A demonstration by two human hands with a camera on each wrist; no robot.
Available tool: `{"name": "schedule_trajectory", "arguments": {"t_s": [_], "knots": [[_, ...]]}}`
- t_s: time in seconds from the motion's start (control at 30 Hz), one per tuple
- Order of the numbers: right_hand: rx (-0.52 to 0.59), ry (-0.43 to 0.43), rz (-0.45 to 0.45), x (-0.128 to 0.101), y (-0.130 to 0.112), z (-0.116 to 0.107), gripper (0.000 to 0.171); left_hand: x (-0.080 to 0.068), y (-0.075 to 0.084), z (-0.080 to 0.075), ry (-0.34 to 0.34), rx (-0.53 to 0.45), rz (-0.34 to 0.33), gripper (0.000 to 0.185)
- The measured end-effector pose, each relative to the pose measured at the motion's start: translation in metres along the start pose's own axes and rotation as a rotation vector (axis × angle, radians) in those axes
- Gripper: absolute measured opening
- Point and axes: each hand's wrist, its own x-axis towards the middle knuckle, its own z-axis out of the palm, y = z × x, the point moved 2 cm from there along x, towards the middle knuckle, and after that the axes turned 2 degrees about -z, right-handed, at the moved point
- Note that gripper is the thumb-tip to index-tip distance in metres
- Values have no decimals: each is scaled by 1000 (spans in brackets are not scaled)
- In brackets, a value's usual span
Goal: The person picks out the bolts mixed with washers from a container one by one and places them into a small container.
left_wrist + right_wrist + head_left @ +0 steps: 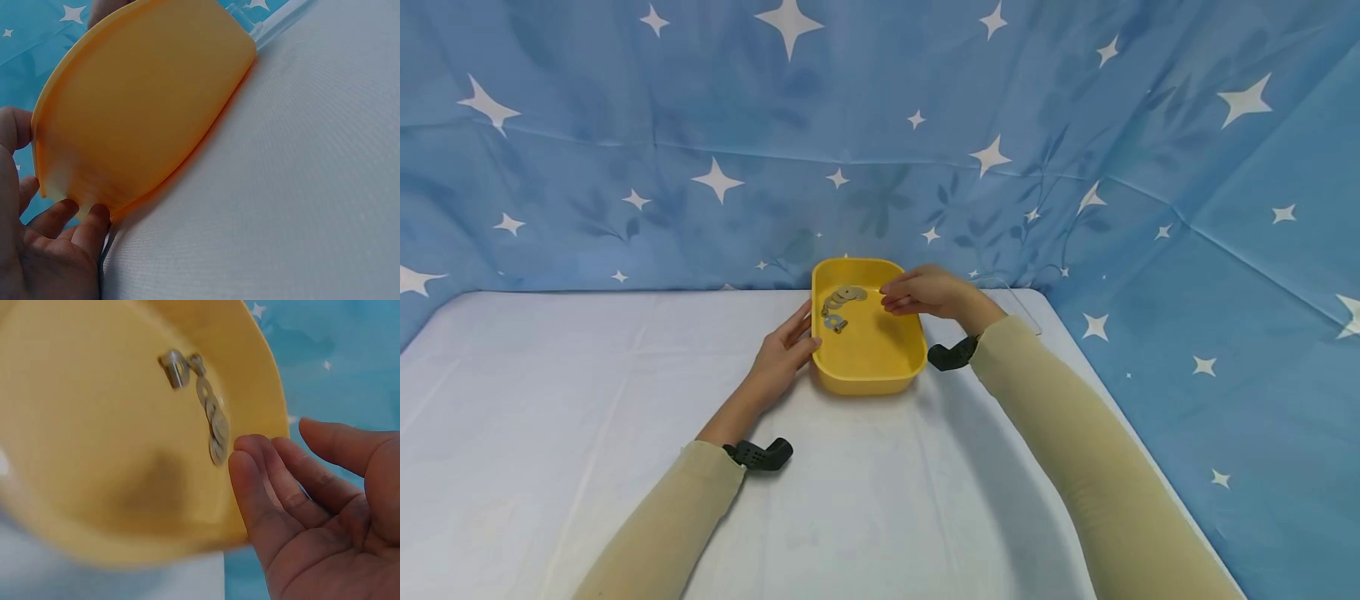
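A yellow plastic tray (868,354) with raised walls stands at the far edge of the table. My left hand (780,360) grips its left wall; in the left wrist view the thumb is at the rim and the fingertips (94,219) touch the outside. Several flat metal washers (848,293) lie overlapping inside the tray, with small metal pieces (835,323) close by. In the right wrist view a shiny curved metal piece (175,369) lies beside the washers. Over the tray's right side hovers my right hand (932,292), fingers loosely extended and holding nothing.
A white cloth (625,400) covers the table. Behind and to the right hangs a blue curtain (880,125) with white stars. A thin clear strip (1026,310) lies at the table's back right corner. Dark straps (760,455) sit on both wrists.
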Motion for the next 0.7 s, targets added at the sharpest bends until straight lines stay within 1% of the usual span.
{"name": "schedule_trajectory", "arguments": {"t_s": [0.2, 0.33, 0.4, 0.57, 0.7], "knots": [[-9, -20, 22, 13, 1, 26, 40, 1, 0, -2, 7, 2, -1, 68], [-27, -37, 3, 21, 5, 42, 35, 0, 0, -1, 16, -1, -9, 69], [-34, -45, 7, 23, 7, 48, 33, 0, -1, -1, 15, -5, -12, 70], [-52, -8, 57, 25, 12, 58, 30, 1, -3, 1, -3, -3, -4, 70], [-42, 34, 34, 27, 14, 65, 30, 1, -1, 0, 5, 3, 0, 70]]}}
